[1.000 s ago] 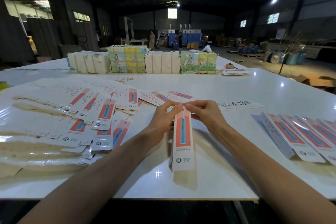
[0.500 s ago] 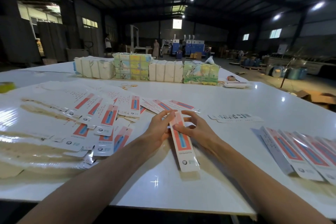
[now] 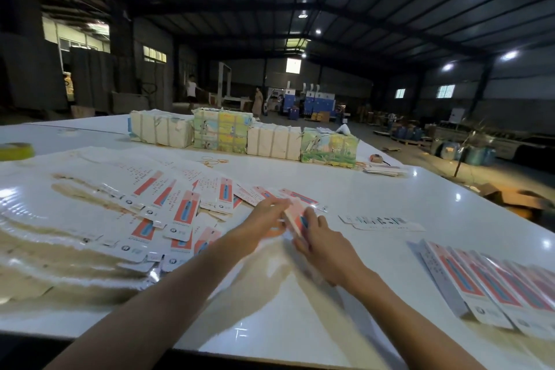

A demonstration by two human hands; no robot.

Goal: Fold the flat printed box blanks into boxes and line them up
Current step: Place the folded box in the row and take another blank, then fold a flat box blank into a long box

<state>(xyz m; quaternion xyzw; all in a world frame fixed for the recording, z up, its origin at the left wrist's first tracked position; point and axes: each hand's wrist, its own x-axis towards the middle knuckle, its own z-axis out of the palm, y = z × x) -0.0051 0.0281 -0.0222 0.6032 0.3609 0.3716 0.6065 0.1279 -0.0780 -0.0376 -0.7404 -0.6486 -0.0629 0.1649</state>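
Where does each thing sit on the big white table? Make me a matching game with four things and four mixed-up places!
Things:
1. box being folded
2. flat blanks
3. finished boxes
4. wrapped bundles

Places:
A. fanned out on the left of the table
B. in a row at the far side
C. held between the left hand and the right hand
D. lined up at the right

Pairs: 1-C, 2-A, 3-D, 4-B
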